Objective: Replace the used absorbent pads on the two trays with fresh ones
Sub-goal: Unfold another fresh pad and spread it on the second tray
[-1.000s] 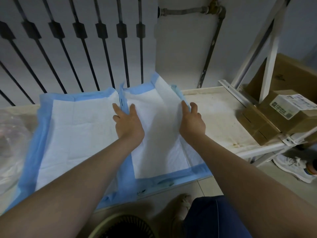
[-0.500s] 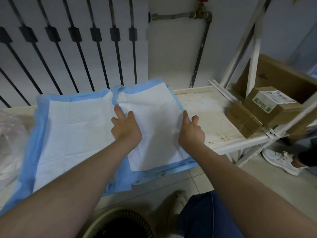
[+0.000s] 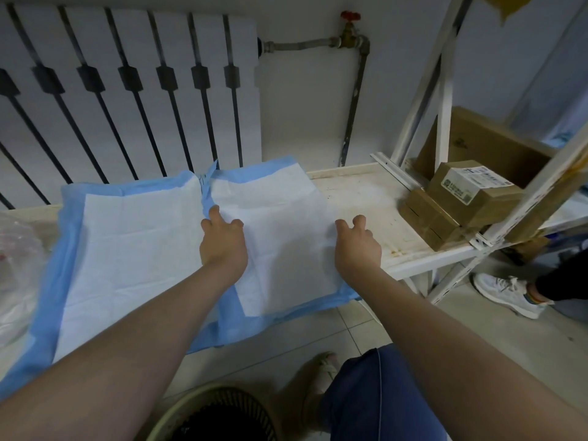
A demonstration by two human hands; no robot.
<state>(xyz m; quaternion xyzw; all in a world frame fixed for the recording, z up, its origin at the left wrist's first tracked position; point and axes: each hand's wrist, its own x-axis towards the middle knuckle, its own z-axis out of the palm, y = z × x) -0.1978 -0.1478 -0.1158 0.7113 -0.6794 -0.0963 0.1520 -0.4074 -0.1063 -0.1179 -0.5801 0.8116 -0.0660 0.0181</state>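
Head view: white shipping label (image 3: 471, 183) on brown cardboard box (image 3: 499, 203), right of the grip, print unreadable. Left hand (image 3: 222, 243) presses the left edge of the white, blue-bordered absorbent pad (image 3: 286, 249), fingers loosely spread. Right hand (image 3: 358, 249) at its right edge, fingers bent; pinch or press, can't tell. Pad lies between the hands on stained white tray (image 3: 375, 198). Second identical pad (image 3: 127, 249) left of both. Versus 1 s ago: raised right edge now flat.
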